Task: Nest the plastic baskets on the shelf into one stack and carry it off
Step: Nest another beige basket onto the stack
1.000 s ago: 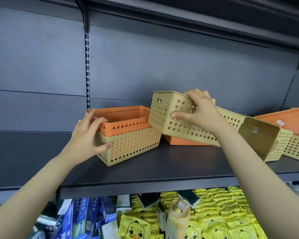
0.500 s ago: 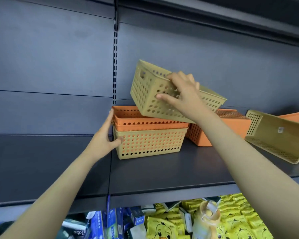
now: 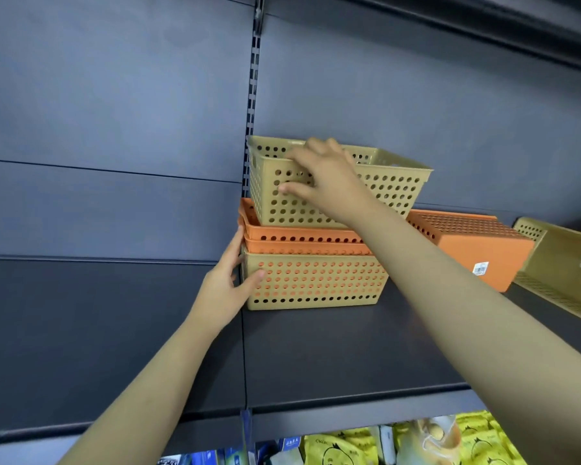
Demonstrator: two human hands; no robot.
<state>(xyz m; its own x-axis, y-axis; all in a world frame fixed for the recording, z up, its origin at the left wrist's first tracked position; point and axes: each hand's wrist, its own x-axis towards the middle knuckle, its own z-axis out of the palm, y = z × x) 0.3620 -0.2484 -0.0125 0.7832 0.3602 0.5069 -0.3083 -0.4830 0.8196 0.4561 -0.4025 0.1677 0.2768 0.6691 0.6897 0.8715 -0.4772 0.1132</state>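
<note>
Dark grey store shelf (image 3: 349, 357): I saw right hand (image 3: 329, 182) gripping perforated tan plastic basket (image 3: 393, 186), partly seated in orange-and-tan nested stack (image 3: 316, 280); left hand (image 3: 225, 286) braced stack. Overturned orange basket (image 3: 467, 243) and tipped tan basket (image 3: 564, 270) right remained; carry-off pending.

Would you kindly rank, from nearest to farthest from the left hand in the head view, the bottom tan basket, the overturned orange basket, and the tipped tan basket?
1. Bottom tan basket: touching the left hand.
2. Overturned orange basket: behind, to the right.
3. Tipped tan basket: far right edge.
</note>
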